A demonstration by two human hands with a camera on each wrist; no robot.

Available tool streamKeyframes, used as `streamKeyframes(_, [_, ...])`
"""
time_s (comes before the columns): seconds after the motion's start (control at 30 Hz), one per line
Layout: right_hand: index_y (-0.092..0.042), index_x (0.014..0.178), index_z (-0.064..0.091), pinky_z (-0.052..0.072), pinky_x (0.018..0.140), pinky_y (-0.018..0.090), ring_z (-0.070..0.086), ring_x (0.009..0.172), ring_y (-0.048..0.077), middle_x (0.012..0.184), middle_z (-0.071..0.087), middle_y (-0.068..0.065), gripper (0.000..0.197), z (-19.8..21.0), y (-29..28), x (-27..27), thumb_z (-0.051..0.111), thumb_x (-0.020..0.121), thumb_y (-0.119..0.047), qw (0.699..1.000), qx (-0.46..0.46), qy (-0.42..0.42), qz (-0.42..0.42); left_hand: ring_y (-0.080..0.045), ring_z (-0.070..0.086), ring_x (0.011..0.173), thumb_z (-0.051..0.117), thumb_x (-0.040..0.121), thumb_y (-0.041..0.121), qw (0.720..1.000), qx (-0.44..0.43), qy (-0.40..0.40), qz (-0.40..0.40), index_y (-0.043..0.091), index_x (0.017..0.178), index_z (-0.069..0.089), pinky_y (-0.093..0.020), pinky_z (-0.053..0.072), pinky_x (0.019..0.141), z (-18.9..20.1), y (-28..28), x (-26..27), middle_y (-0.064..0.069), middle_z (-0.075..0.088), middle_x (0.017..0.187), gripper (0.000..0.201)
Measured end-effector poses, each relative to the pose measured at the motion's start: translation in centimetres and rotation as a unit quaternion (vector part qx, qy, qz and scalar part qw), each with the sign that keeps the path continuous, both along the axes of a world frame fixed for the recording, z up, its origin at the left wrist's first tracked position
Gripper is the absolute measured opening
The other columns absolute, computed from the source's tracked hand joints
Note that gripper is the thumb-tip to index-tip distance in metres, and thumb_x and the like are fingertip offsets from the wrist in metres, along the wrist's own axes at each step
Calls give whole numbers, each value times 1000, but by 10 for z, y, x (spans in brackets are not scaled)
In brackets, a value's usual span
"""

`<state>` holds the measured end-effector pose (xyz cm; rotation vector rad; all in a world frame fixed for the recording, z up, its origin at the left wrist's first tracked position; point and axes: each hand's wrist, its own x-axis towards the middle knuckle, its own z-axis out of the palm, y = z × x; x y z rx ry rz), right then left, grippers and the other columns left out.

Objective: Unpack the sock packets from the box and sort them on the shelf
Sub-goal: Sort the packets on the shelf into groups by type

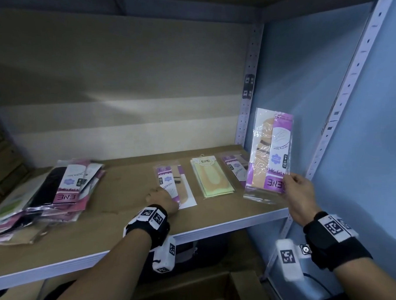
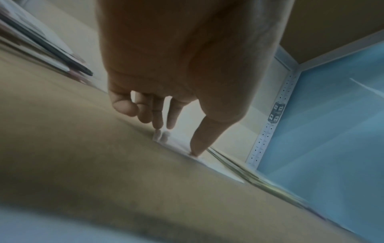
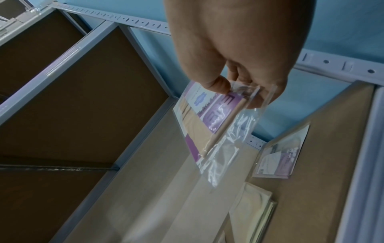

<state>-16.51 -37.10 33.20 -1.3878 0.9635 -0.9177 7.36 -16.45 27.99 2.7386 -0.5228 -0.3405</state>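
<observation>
Shelf board (image 1: 126, 217): brown surface, pale front edge, pale panel behind, blue wall at right.

Far left, near edge: loose pile of sock packets (image 1: 43, 195), overlapping and fanned. Top one shows a black sock with a purple-and-white card. Pink and green packets lie underneath.

Centre: single purple packet (image 1: 175, 185) lying flat, beige sock inside, white card showing at its near end. The left hand (image 1: 162, 199) rests on its near left corner. In the left wrist view the fingers (image 2: 199, 141) are extended, and the tips press down on the packet's edge (image 2: 176, 144); nothing is gripped.

Just right of that, apart from it: yellow packet (image 1: 211, 178) lying flat, with a white header card at its far end. In the right wrist view it looks like a thin stack (image 3: 255, 212).

Right again, near the back post: another purple packet (image 1: 233, 166) lying flat, partly hidden behind the raised packet.

Right side, above the shelf: the right hand (image 1: 300, 195) holds a purple packet (image 1: 270, 153) up, nearly upright, clear of the board. Beige sock inside; printing reads upside down. Thumb and fingers (image 3: 220, 83) pinch the lower right corner (image 3: 214, 115) of the plastic sleeve.

Below the shelf: a cardboard box (image 1: 200, 290), partly visible; contents cannot be made out.
</observation>
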Motion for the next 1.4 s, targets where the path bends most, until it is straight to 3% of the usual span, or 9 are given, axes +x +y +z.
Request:
streamKeyframes(0.1, [-6,96,64,53,82,37,65,81,23,94,69,13,18,1,0,-3,48,97,-14,1000,-1,-1,-6,-33,33,132,60,86,34,1000,-16,-2,-23,8,139,31,-42,34,107,-2,-2,-1,-15,34,139,66])
streamKeyframes(0.3, [-11,82,62,52,91,47,66,91,30,101,69,20,19,-1,2,-9,48,96,-14,1000,7,4,-8,-33,41,125,62,81,55,1000,-22,-16,3,4,135,31,-42,38,103,-12,-3,3,-16,40,132,81])
streamKeyframes(0.5, [-11,83,60,52,86,42,65,87,28,97,68,17,19,1,2,-12,47,97,-13,1000,9,-2,-16,-25,61,90,83,65,32,989,-101,100,35,5,109,57,-29,52,74,2,1,20,-10,65,108,58])
streamKeyframes(0.63, [-13,81,59,53,82,39,65,81,25,90,68,13,19,0,3,-10,48,96,-13,1000,13,-6,-17,-26,61,90,82,70,15,961,-233,137,56,4,105,60,-27,49,76,-6,-2,24,-6,64,100,43])
streamKeyframes(0.8, [-13,79,58,53,72,32,64,76,21,85,67,10,20,2,6,-8,47,97,-12,1000,16,-2,-15,-27,62,85,78,71,7,941,-299,146,63,-5,111,59,-22,44,53,-18,-4,28,-14,65,96,46])
streamKeyframes(0.97, [-11,83,60,55,88,46,68,90,31,94,70,17,16,3,5,-10,49,95,-12,1000,24,11,-17,-32,63,96,79,70,3,924,-349,140,67,-1,118,45,-34,50,71,-14,-10,27,-15,62,103,59])
streamKeyframes(1.17, [-9,86,62,54,89,47,68,90,31,97,70,18,17,2,8,-9,49,96,-12,1000,21,14,-11,-23,59,97,76,73,2,913,-376,149,50,-2,117,41,-35,51,81,-2,-18,23,-7,58,101,56])
streamKeyframes(1.3, [-10,83,61,53,89,46,66,86,28,96,69,18,19,2,9,-8,48,96,-11,1000,15,8,-7,-23,67,87,79,68,8,913,-376,153,31,-1,118,50,-26,53,57,-10,-24,30,-15,66,100,59])
streamKeyframes(1.4, [-11,84,60,54,89,45,66,87,28,91,68,14,19,2,10,-9,47,97,-12,1000,18,7,-3,-21,64,84,76,72,5,914,-372,158,26,-4,117,48,-21,47,56,-3,-22,23,-17,65,104,53])
